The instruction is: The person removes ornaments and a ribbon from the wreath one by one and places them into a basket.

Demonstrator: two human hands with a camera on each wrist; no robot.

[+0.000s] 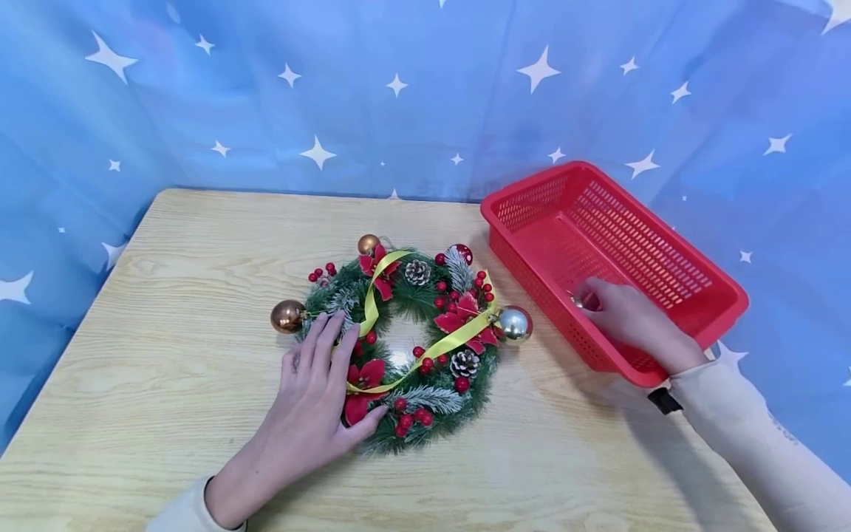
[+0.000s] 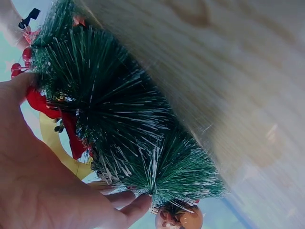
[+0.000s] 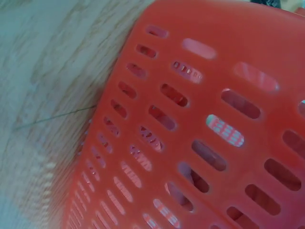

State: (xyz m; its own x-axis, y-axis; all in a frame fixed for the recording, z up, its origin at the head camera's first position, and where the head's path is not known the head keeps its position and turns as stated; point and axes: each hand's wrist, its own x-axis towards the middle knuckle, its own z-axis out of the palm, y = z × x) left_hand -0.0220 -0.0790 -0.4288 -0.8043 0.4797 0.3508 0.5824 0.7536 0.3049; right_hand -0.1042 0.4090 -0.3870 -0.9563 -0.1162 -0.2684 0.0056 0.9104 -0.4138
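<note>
A green wreath [image 1: 485,380] lies on the table, with red poinsettias, red berries, pinecones and a yellow ribbon [image 1: 459,338] across it. My left hand [image 1: 309,395] rests on its left side, fingers spread. In the left wrist view, the fingertips touch the green needles [image 2: 119,109]. Copper baubles [image 1: 288,316] stick out at the left and top, and a silver bauble [image 1: 515,324] sits at the right edge. My right hand [image 1: 625,314] reaches down inside a red basket [image 1: 725,295], pinching a small shiny thing [image 1: 576,300] mostly hidden by the fingers.
The wooden table [image 1: 166,295] ends at a blue curtain [image 1: 359,89] with white stars. The slotted basket wall [image 3: 190,133] fills most of the right wrist view. A red-and-white bauble [image 1: 461,254] stands at the wreath's upper right.
</note>
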